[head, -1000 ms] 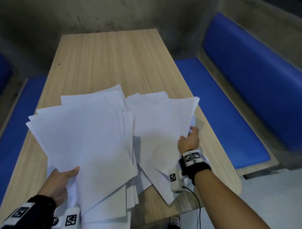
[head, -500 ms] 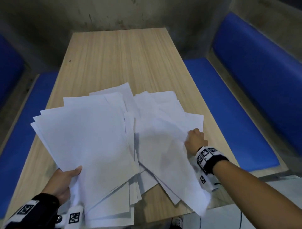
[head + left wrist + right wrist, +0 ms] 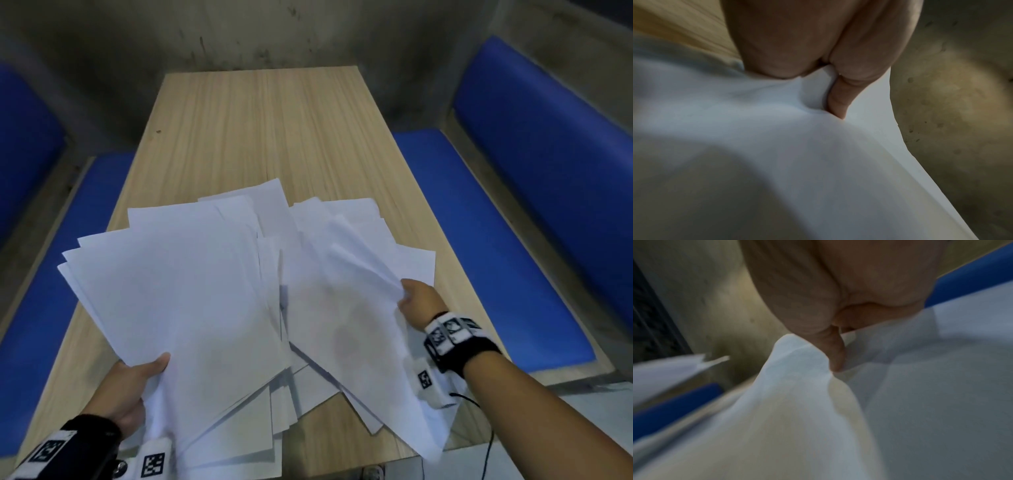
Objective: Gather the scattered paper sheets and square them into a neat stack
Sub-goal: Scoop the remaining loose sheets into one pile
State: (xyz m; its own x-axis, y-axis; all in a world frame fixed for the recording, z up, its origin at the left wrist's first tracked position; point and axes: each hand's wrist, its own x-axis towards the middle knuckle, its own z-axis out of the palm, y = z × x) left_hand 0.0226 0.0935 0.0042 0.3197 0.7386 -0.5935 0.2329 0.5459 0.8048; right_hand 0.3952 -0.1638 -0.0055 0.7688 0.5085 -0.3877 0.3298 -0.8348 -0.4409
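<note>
Pinching blank paper sheets [image 3: 191, 294] at seven o'clock, my left hand [image 3: 132, 394] grips one fan; my right hand [image 3: 419, 303] pinches another at three o'clock on the table [image 3: 267, 130]. No writing readable.

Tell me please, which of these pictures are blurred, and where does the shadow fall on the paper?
Head view: mostly sharp, dim light; the right hand and its lifted paper sheets are slightly smeared. Left wrist view: soft, with a dark shadow on the paper at lower left, below the left hand. Right wrist view: the most blurred, with streaked edges.
</note>
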